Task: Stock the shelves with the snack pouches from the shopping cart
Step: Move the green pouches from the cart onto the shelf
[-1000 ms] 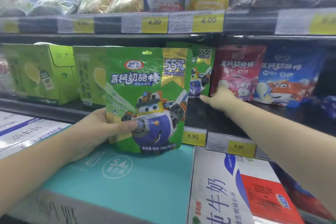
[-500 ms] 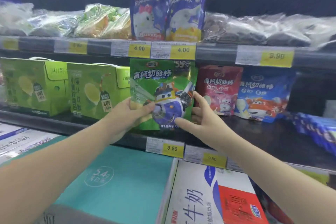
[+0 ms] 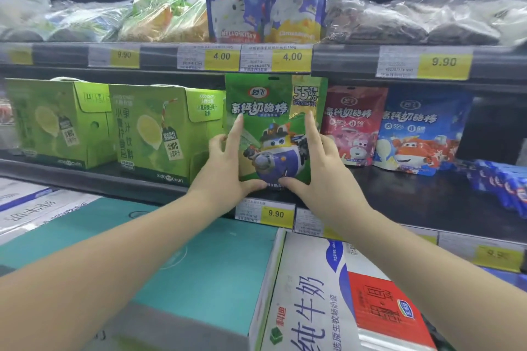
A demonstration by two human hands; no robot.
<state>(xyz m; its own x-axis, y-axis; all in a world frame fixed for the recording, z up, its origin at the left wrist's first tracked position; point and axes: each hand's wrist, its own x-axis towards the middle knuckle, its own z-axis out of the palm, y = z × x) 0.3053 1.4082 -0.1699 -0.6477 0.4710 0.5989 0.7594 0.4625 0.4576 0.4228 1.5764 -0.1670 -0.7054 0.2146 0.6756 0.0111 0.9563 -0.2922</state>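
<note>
Both of your hands frame the green snack pouch (image 3: 273, 128) from the front: your left hand (image 3: 225, 168) and right hand (image 3: 322, 171) are spread open, thumbs meeting under its bottom edge and forefingers lying up its face near either side, steadying more than gripping. That pouch stands upright at the front of the middle shelf (image 3: 399, 194), between the lime-green drink carton (image 3: 162, 131) on its left and the red pouch (image 3: 355, 125) on its right, with a blue pouch (image 3: 422, 128) beyond. You seem to be at the placing step, squaring the pouch in its row; whether its base sits fully on the shelf is hidden by your thumbs. Next calls for easing both hands away without tipping it, then going back to the cart, which is out of view.
</note>
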